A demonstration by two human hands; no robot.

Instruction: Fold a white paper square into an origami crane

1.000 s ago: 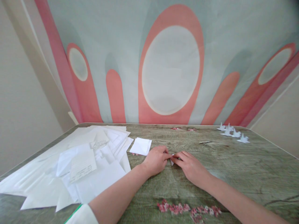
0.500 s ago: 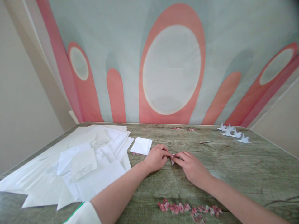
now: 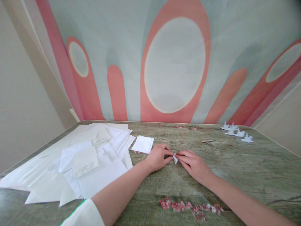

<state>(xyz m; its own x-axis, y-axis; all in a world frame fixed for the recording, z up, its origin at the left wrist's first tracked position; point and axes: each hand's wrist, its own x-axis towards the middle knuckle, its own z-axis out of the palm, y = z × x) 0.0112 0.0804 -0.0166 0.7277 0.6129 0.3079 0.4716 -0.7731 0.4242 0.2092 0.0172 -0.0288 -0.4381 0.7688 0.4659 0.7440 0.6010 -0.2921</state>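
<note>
Between my two hands is a small folded white paper (image 3: 175,159), its pointed end toward me. My left hand (image 3: 160,157) pinches its left side with thumb and finger. From the right, my right hand (image 3: 192,163) grips the other side, fingers closed and partly covering the fold. A small stack of square white paper (image 3: 143,144) lies just beyond my left hand. Several folded paper cranes (image 3: 240,132) stand at the far right of the table.
Loose white sheets (image 3: 110,175) are spread in a wide heap over the left of the wood-patterned table (image 3: 246,175). Printed pink flowers (image 3: 181,205) mark the near part. A wall hanging (image 3: 131,40) with coral shapes rises behind the far edge.
My fingers have shifted slightly on the folded paper, and more of its white point shows. The whole view has tilted a little, moving the table up in the picture.
</note>
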